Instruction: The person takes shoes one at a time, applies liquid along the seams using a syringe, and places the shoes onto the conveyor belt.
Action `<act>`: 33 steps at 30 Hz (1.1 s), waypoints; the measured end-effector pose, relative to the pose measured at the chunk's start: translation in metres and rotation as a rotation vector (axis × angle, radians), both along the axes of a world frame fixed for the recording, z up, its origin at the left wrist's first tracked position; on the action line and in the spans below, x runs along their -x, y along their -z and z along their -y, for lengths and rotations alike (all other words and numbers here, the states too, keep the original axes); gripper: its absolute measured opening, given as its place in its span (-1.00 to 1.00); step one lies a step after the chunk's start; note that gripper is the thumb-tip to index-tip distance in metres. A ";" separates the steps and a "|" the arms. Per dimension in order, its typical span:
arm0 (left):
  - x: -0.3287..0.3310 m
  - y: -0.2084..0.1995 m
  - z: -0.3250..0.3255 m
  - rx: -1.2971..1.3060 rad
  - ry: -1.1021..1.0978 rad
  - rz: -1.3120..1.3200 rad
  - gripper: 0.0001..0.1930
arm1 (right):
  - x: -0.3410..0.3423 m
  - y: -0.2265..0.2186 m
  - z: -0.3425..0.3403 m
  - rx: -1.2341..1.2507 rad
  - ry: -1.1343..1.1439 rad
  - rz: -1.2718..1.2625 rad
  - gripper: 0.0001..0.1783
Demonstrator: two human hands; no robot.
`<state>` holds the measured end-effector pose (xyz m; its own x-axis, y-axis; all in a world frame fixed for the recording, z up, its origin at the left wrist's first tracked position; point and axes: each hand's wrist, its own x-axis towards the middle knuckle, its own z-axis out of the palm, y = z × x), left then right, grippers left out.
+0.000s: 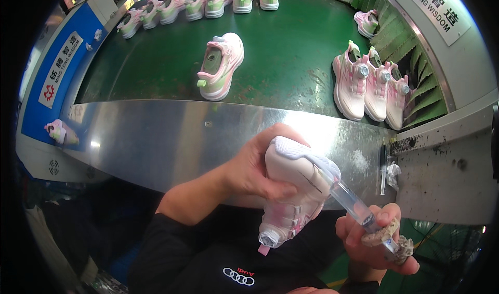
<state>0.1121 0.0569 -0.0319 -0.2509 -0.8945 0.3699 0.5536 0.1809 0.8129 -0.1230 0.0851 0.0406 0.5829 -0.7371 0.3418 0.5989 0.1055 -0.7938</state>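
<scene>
While the left hand clasped a pink-white shoe at lower centre, the right hand gripped a syringe touching it; green conveyor belt filled the upper frame.

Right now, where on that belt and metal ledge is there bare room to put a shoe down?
The metal ledge is bare along its left and middle. On the green belt, open room lies between the lone shoe and the three shoes at right. The far row of shoes is crowded. Both hands are full.
</scene>
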 end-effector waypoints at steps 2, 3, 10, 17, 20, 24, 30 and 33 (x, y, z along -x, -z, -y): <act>0.000 0.001 0.001 -0.020 -0.001 -0.015 -0.37 | 0.000 -0.003 0.002 -0.033 -0.022 0.001 -0.12; 0.000 0.003 0.001 -0.025 -0.020 -0.019 -0.36 | 0.001 -0.004 0.002 -0.066 -0.050 -0.001 -0.16; -0.009 0.011 0.009 -0.050 -0.049 0.011 -0.31 | 0.006 0.005 -0.003 -0.138 0.054 -0.053 -0.13; -0.009 0.006 0.009 -0.225 -0.080 -0.085 -0.34 | 0.017 0.038 -0.003 -0.006 0.073 0.020 0.01; -0.011 0.009 0.012 -0.219 -0.068 -0.171 -0.36 | 0.021 0.042 -0.005 -0.029 0.095 -0.032 0.03; -0.011 0.008 0.012 -0.353 -0.151 -0.135 -0.41 | 0.022 0.050 -0.009 -0.088 0.103 -0.021 0.00; -0.012 0.008 0.019 -0.414 -0.130 -0.124 -0.48 | 0.027 0.064 -0.014 -0.124 0.116 -0.037 0.03; -0.010 0.009 0.020 -0.452 -0.155 -0.133 -0.46 | 0.029 0.067 -0.014 -0.153 0.097 -0.041 -0.02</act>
